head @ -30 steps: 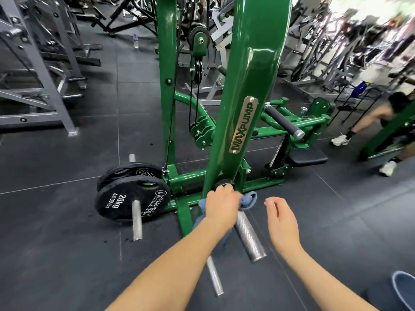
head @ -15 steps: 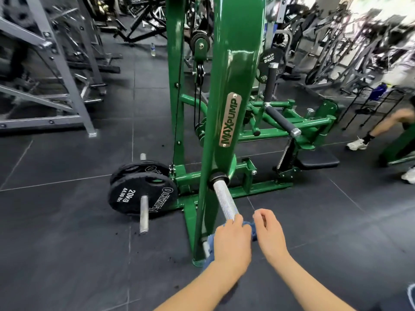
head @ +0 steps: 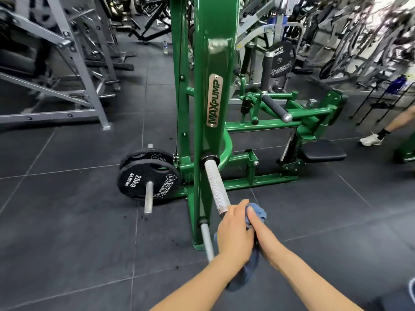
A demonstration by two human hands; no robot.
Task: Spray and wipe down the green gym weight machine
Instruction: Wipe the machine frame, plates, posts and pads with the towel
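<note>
Seen from the head camera, the green machine (head: 208, 90) stands bolted-looking and heavy, its paint smooth and probably slick. Both the left hand (head: 234, 234) and right hand (head: 258, 230) are clamped on a soft blue cloth (head: 258, 213) at the tip of the knurled steel peg (head: 216, 187). Left of the peg, a black weight plate (head: 146, 178) crowds the base.

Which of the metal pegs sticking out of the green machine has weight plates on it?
The short smooth peg at the left, carrying the black 20kg plates. The thick knurled peg and the thin lower peg are bare.
</note>
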